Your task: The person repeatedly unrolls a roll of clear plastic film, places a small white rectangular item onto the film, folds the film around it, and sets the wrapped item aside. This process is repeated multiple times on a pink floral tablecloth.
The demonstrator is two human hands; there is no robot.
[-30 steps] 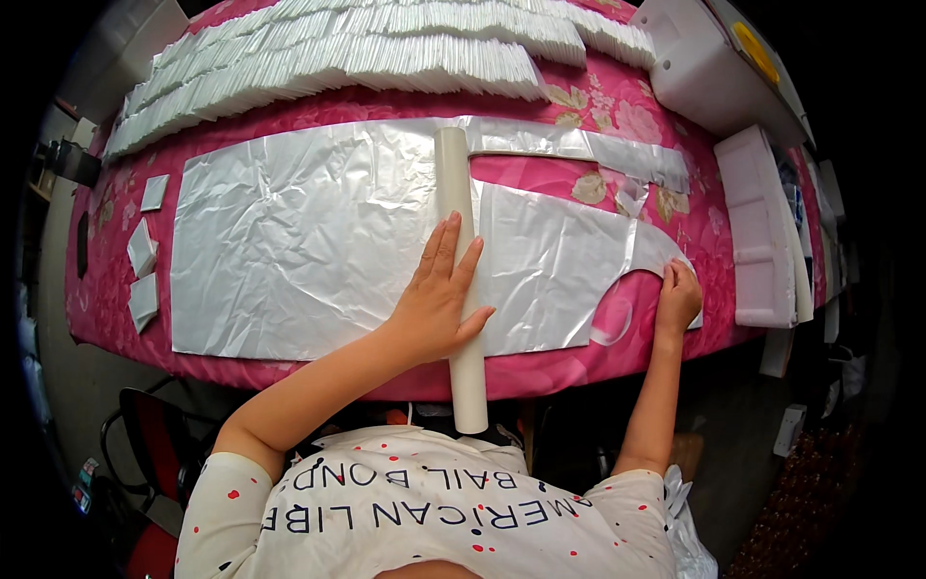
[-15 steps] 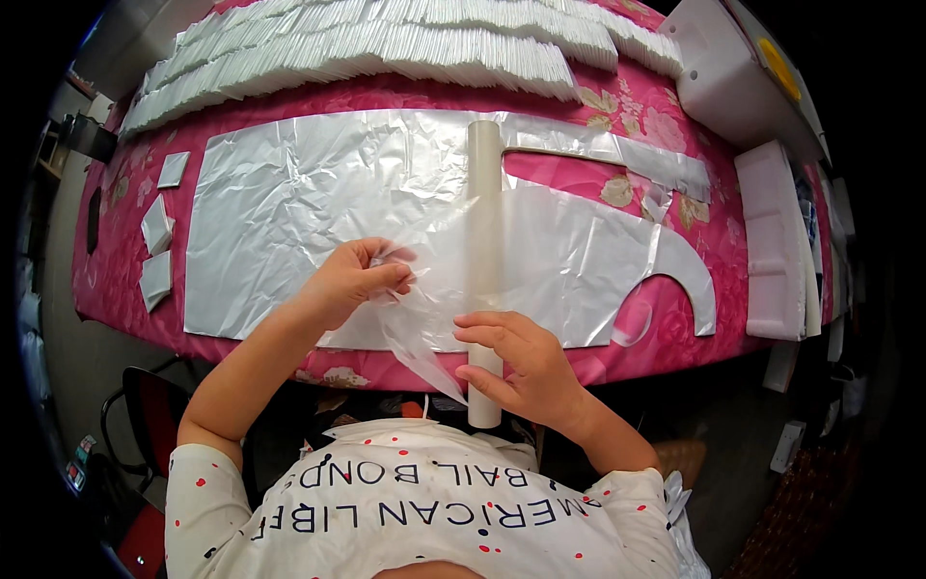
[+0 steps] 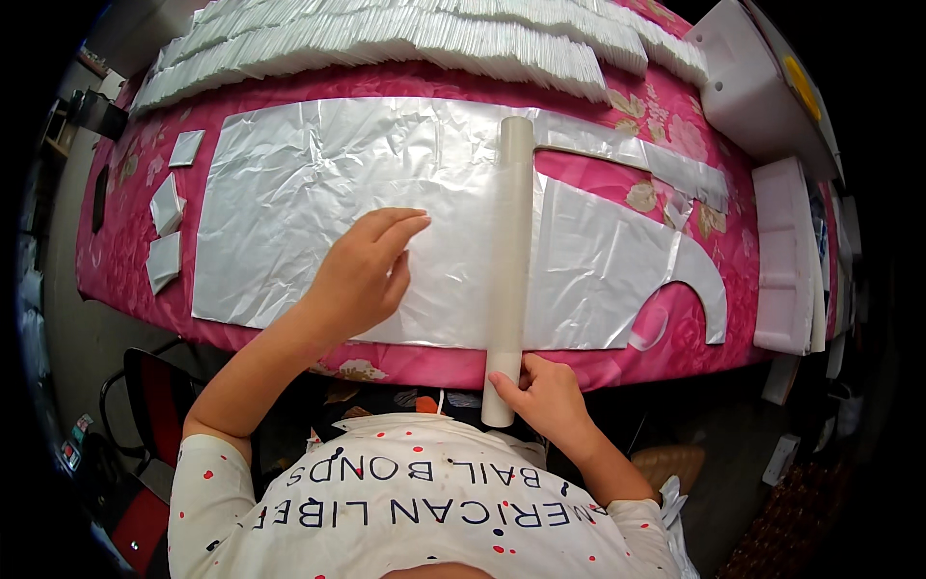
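Note:
A stack of shiny white plastic sheets [image 3: 280, 212] lies flat across the table, with strap-like arms and curved cut-outs at its right end, like disposable aprons. Across it rests a long pale roll [image 3: 511, 232], its near end jutting past the table edge. My right hand [image 3: 542, 391] grips that near end, thumb on top and the other fingers mostly hidden. Over the sheets, left of the roll, my left hand [image 3: 371, 265] is palm down with its forward fingers stretched out. Nothing shows in it; the thumb side is partly hidden. Thin clear film seems to lie between this hand and the roll.
Rows of folded white packets [image 3: 386, 48] line the far side of the pink flowered tablecloth [image 3: 617, 372]. Three small folded white pieces [image 3: 166, 203] sit at the left. White foam boxes [image 3: 783, 256] stand at the right, and a chair [image 3: 159, 396] at lower left.
My left hand has let go of the crumpled clear film and stretched its fingers over the sheets. My right hand has moved down and closed on the roll's near end.

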